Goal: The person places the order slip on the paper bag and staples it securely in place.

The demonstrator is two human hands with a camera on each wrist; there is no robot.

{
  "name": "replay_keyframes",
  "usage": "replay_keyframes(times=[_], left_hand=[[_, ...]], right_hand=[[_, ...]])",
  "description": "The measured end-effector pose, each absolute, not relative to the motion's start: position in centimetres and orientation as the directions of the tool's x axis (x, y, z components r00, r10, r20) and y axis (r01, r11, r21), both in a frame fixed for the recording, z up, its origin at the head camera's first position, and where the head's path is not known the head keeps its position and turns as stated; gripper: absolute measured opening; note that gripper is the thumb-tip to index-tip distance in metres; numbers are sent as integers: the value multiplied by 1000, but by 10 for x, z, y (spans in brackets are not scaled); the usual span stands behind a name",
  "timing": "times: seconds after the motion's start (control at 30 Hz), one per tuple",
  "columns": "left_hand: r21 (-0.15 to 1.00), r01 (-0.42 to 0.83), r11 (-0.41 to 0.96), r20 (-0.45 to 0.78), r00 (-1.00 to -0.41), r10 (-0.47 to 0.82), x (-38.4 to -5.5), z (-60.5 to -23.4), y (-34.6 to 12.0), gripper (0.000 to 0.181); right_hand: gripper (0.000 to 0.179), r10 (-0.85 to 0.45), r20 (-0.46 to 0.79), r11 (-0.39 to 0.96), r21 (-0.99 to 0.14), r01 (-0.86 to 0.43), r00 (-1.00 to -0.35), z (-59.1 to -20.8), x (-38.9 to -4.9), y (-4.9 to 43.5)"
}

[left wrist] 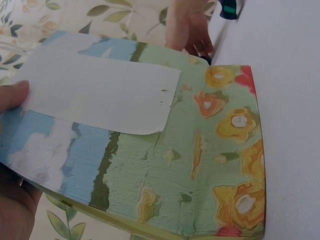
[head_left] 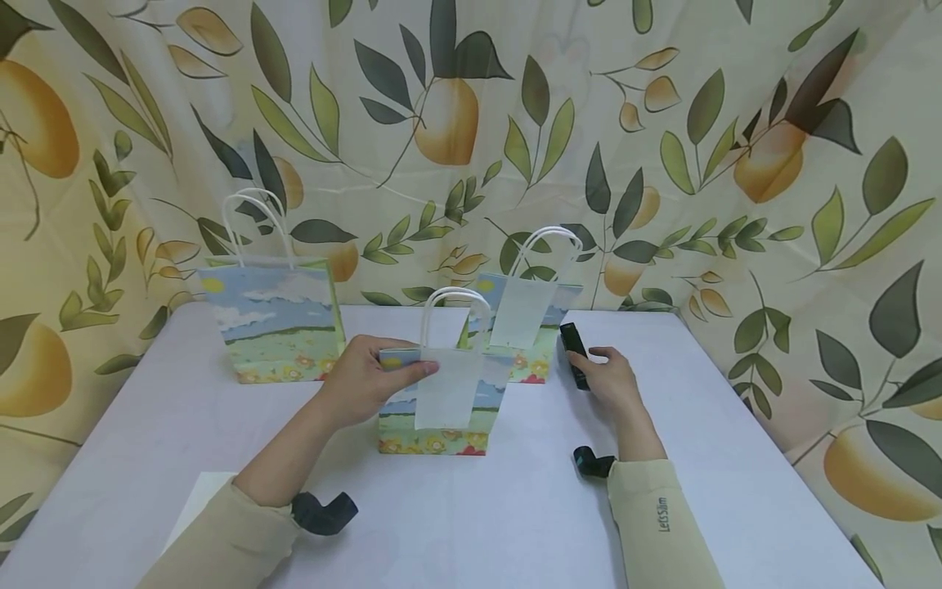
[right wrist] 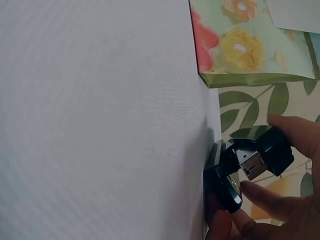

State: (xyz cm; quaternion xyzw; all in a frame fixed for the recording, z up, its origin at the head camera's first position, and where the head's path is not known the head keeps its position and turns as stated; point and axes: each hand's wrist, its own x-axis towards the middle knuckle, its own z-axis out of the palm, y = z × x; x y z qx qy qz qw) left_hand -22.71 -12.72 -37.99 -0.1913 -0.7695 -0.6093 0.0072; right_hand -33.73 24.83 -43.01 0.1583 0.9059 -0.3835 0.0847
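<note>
Leaf-and-fruit printed cloth [head_left: 412, 196] hangs behind a white-covered table [head_left: 545, 515], and we take the front gift bag [head_left: 434, 442] as landmark. It stands upright, its white handles [head_left: 452, 293] arched above the rim. We find the left hand [head_left: 364, 380] at the bag's upper left corner, pinching the wall, its thumb pressing a white slip [head_left: 445, 401] to the printed face.

Right of the front bag and farther back, we note a black stapler [head_left: 576, 360], gripped between the thumb and fingers of the right hand [head_left: 611, 383]. Its long axis runs mostly away from the person, the far end leaning slightly left. In our judgement, the governing relation is this: the slip's top edge lies left of the stapler and nearer the person. The right hand is the one on the stapler; the left is the one on the slip.

Directly behind and right of the front bag, partly overlapped by it, stands a second bag [head_left: 546, 352], just beside the stapler; we judge it and the raised handles the likeliest obstructions. Behind and left stands a third bag [head_left: 280, 323].
</note>
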Motion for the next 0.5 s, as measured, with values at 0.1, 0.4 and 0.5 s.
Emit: replay_keyframes(times=[0.1,0.4,0.5], left_hand=[[934,306,186,247,-926,286,-227,-380,-127,10],[935,301,186,240,-927,288,-227,-380,-127,11],[936,301,180,243,-926,288,-227,-380,-128,11]], right_hand=[[81,213,-295,654,-665,360,-932,-431,-338,248],[78,211,-319,550,-742,382,-924,-431,-338,252],[77,224,-317,499,-775,388,-922,-428,-339,252]])
